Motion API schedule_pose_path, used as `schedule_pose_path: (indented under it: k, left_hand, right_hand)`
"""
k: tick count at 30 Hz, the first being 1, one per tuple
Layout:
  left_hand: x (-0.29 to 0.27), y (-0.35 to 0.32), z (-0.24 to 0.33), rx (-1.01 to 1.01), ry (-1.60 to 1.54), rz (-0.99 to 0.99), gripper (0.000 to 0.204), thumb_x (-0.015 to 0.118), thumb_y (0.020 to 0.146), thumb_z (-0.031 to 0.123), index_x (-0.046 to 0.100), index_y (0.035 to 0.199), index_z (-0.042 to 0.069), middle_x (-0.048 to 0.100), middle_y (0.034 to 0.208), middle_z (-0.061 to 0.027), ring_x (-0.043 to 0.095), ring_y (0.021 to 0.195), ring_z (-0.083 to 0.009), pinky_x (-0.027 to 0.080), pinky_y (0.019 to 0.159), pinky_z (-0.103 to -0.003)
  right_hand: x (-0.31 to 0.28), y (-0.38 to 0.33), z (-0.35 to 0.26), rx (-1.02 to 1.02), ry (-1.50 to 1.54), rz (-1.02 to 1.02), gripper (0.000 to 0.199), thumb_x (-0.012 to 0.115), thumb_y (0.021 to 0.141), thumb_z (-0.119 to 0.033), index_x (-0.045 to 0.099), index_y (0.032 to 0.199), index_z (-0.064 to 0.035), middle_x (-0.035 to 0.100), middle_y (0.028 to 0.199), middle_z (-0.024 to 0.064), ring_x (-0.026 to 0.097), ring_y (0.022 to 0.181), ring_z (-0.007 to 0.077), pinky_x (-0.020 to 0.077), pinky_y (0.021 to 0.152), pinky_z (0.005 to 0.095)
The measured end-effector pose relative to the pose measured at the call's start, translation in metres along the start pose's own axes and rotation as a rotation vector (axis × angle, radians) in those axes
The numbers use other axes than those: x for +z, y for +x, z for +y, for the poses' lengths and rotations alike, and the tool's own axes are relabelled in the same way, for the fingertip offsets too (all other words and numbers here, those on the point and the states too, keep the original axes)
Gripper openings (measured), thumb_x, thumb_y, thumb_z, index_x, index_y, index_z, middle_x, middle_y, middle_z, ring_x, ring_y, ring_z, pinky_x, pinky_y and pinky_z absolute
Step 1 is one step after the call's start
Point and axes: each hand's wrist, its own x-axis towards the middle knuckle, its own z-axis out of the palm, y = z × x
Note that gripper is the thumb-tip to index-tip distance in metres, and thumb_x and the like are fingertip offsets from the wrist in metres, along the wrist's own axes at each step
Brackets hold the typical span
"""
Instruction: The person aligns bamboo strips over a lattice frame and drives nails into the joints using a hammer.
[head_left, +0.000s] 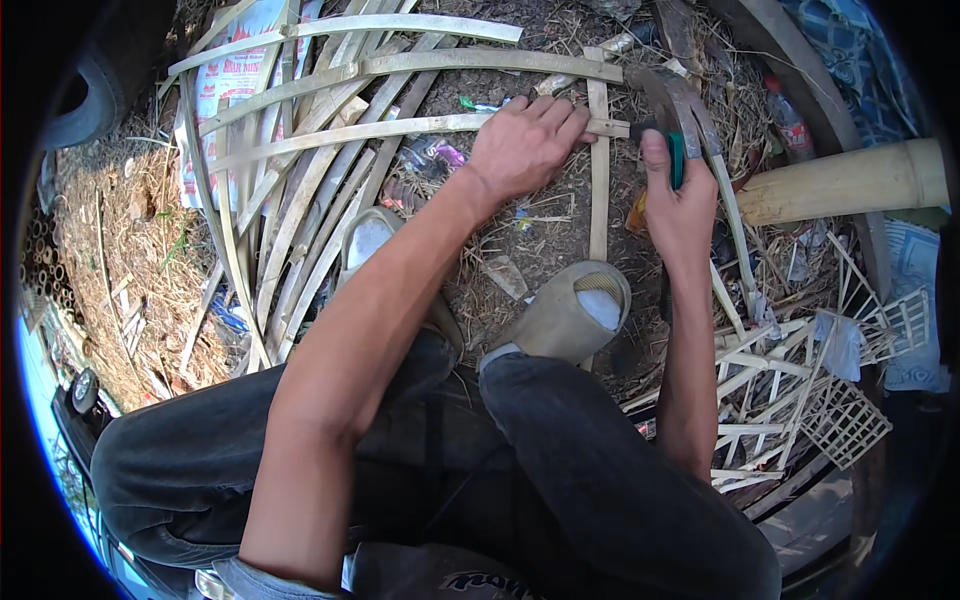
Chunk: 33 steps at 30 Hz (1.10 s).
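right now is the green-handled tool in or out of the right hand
In: the right hand is wrapped around its green handle, thumb along the left.

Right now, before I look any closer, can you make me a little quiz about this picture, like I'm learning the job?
1. Pick one: what colour is the handle of the tool in the right hand? A) red B) green C) white
2. True or false: the thick pole is on the left side of the picture.
3. In your own words: what is the left hand touching?

Key:
1. B, green.
2. False: the pole is on the right side.
3. A long, pale strip.
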Motion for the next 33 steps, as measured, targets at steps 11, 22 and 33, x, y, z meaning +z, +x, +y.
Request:
schedule_pose_path:
  k: [11, 22, 33]
  left_hand:
    - [0.004, 0.0, -0.005, 0.03, -0.029, 0.027, 0.026, 0.064, 0.096, 0.027, 0.065, 0.114, 0.008, 0.066, 0.091, -0.005, 0.07, 0.089, -0.0229, 0.055, 0.074, -0.038]
    - [0.002, -0.009, -0.008, -0.002, -0.04, 0.028, 0.025, 0.067, 0.094, 0.025, 0.067, 0.111, 0.007, 0.067, 0.09, -0.0052, 0.071, 0.085, -0.0223, 0.056, 0.07, -0.037]
    - [0.005, -0.009, -0.004, 0.013, -0.073, 0.088, 0.029, 0.069, 0.094, 0.025, 0.069, 0.115, 0.005, 0.068, 0.09, -0.0064, 0.07, 0.084, -0.0239, 0.056, 0.07, -0.037]
  right_hand:
    - [-0.008, -0.071, -0.006, -0.061, 0.04, 0.098, 0.054, 0.04, 0.114, -0.041, 0.062, 0.095, 0.004, 0.055, 0.067, 0.0073, 0.054, 0.063, 0.0158, 0.0425, 0.057, 0.0348]
    - [0.008, -0.062, -0.01, -0.029, -0.063, 0.085, 0.046, 0.042, 0.113, -0.036, 0.063, 0.111, 0.0057, 0.06, 0.082, 0.0161, 0.061, 0.073, 0.0208, 0.0489, 0.065, 0.0355]
    - [-0.001, -0.063, -0.032, 0.134, -0.033, 0.047, 0.042, 0.047, 0.112, -0.032, 0.062, 0.127, 0.0043, 0.067, 0.095, 0.0257, 0.067, 0.08, 0.0343, 0.0507, 0.072, 0.0435]
